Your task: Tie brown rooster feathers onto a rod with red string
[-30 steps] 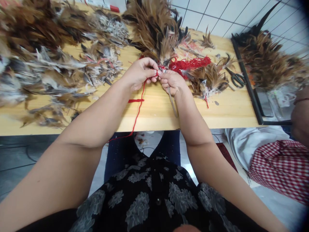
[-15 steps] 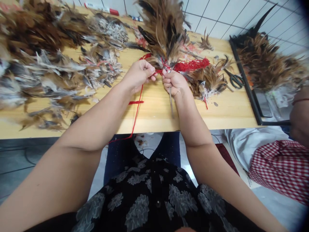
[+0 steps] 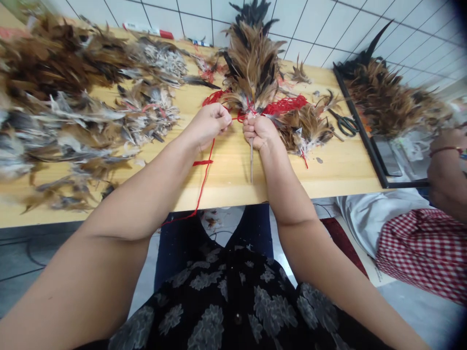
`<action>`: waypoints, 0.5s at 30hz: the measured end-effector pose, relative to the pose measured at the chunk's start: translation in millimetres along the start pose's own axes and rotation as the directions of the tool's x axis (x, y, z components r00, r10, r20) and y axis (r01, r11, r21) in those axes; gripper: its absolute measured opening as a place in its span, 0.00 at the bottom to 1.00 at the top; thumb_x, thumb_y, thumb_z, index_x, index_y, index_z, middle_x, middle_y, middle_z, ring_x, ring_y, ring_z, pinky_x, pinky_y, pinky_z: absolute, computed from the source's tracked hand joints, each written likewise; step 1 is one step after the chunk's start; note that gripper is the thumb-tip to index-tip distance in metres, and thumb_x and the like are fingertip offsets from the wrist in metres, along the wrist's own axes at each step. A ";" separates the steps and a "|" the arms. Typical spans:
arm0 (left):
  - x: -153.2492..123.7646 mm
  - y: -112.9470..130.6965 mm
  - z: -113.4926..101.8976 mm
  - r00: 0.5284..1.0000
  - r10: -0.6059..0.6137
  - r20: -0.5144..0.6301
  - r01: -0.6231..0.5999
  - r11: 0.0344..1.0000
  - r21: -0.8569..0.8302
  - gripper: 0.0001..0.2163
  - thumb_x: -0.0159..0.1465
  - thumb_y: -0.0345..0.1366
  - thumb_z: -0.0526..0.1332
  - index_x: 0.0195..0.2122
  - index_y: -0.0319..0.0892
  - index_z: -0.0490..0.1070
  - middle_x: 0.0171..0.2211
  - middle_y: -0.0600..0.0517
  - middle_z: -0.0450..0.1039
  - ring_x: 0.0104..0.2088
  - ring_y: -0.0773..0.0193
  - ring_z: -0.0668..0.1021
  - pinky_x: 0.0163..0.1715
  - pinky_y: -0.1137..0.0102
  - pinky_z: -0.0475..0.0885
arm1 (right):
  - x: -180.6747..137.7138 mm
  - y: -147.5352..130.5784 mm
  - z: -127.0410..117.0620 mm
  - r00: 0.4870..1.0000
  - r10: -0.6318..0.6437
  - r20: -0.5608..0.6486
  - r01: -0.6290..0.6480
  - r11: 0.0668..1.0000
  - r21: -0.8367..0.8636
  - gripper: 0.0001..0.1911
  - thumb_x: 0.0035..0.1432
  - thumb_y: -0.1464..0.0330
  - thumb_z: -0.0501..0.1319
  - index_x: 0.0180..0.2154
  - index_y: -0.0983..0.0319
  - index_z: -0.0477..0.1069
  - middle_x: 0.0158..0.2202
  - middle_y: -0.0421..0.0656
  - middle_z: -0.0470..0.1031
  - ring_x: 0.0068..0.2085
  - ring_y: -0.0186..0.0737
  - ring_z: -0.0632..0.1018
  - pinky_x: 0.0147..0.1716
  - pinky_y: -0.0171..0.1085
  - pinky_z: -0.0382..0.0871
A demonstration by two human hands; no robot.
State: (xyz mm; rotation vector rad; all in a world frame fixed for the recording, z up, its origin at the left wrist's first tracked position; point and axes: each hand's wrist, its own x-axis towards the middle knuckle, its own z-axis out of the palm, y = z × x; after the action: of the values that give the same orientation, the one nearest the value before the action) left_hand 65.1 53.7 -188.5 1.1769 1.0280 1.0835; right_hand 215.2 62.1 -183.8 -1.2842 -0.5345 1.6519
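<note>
I pinch red yarn (image 3: 237, 118) in my left fingers (image 3: 225, 119), my right fingers (image 3: 249, 130) grip the stick (image 3: 251, 165) under brown feathers (image 3: 254, 58), scissors (image 3: 340, 119) on the surface (image 3: 233, 172)

The left grip (image 3: 212, 125) has been drawn away from the right grip (image 3: 260, 130), with red yarn (image 3: 236, 118) now stretched between them. The feather bundle (image 3: 253, 63) has been straightened from its leftward lean, and the stick (image 3: 251, 164), earlier slanted right, has been turned straight toward the near side.

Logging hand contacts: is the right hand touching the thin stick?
Touching: the head view shows the right hand closed around the stick, whose lower end protrudes.
</note>
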 end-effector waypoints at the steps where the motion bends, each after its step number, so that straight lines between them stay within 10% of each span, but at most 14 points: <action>1: -0.2 0.4 -1.1 1.000 0.003 0.005 -0.003 1.000 -0.001 0.14 0.61 0.19 0.63 0.23 0.40 0.65 0.22 0.54 0.67 0.22 0.72 0.65 0.24 0.78 0.60 | -0.5 -0.4 0.0 1.000 -0.002 0.008 0.002 1.000 0.002 0.17 0.72 0.80 0.50 0.30 0.60 0.54 0.19 0.29 0.56 0.16 0.20 0.53 0.14 0.20 0.40; 15: -2.2 1.7 -0.6 0.996 0.077 0.036 -0.079 0.996 0.040 0.13 0.58 0.22 0.66 0.23 0.42 0.66 0.18 0.56 0.62 0.20 0.71 0.60 0.19 0.74 0.54 | -0.1 -3.2 1.0 0.990 -0.064 -0.123 0.062 0.998 -0.014 0.16 0.72 0.78 0.46 0.30 0.61 0.57 0.17 0.28 0.54 0.15 0.20 0.52 0.15 0.22 0.39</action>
State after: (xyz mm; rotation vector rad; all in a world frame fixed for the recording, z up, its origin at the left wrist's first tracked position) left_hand 63.9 51.8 -186.7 1.2739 0.9891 1.1039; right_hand 215.6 63.7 -180.9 -1.3536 -0.5043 1.5087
